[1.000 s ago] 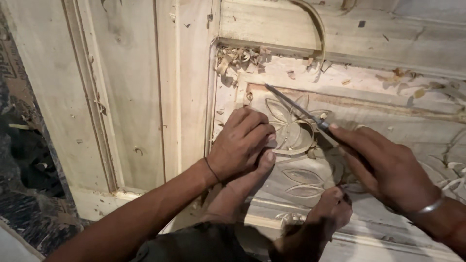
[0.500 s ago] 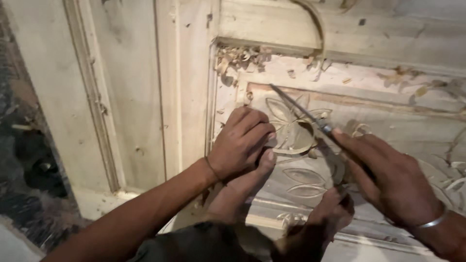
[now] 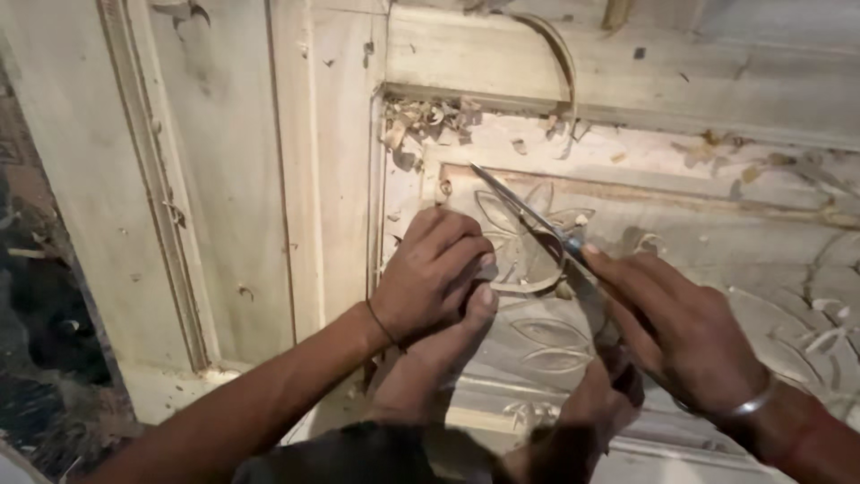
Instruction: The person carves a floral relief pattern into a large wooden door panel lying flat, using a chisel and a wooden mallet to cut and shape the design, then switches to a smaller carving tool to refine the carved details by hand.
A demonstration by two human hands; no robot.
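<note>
A pale wooden door panel (image 3: 224, 179) lies flat, with a carved flower relief (image 3: 524, 246) in its recessed field. My right hand (image 3: 685, 336) grips a thin metal chisel (image 3: 528, 215). Its blade slants up and left across the flower, and the tip rests near the top left corner of the relief. My left hand (image 3: 430, 273) rests on the panel just left of the flower with its fingers curled together and nothing in them. The fingertips are close to the blade but apart from it.
Wood shavings (image 3: 425, 121) pile in the upper left corner of the recess, and more chips (image 3: 717, 148) lie along its top edge. Two bare feet (image 3: 421, 367) (image 3: 587, 417) press on the panel's lower rail. Dark rubble-strewn ground (image 3: 45, 358) lies to the left.
The chisel tip has shifted slightly left and down over the flower, and my right hand has slid a little lower. My left hand has stayed in place.
</note>
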